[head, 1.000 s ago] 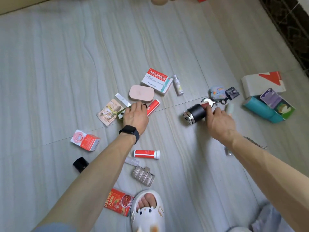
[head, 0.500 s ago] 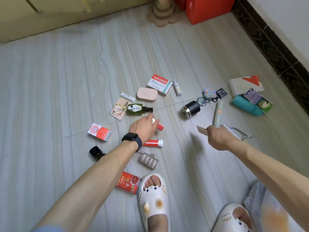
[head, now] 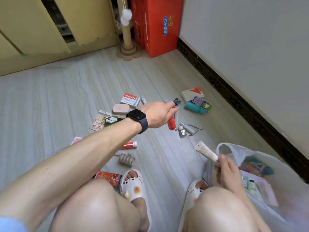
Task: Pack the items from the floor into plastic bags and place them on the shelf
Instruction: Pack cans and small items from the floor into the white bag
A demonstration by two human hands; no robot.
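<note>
My left grip (head: 158,115) is clamped round a red tube (head: 171,123), held above the floor (head: 66,97). My right grip (head: 228,171) pinches a white tube (head: 206,151) (by one end only) just beside the plastic bag (head: 287,169).

Grey floor (head: 66,91), white wall (head: 250,39)

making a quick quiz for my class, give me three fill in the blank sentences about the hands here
1. The left hand grips a tube coloured ___.
2. The right hand holds a squeeze tube coloured ___, beside the plastic bag.
3. The watch on the left wrist is ___.
Missing words: red; white; black.
</note>
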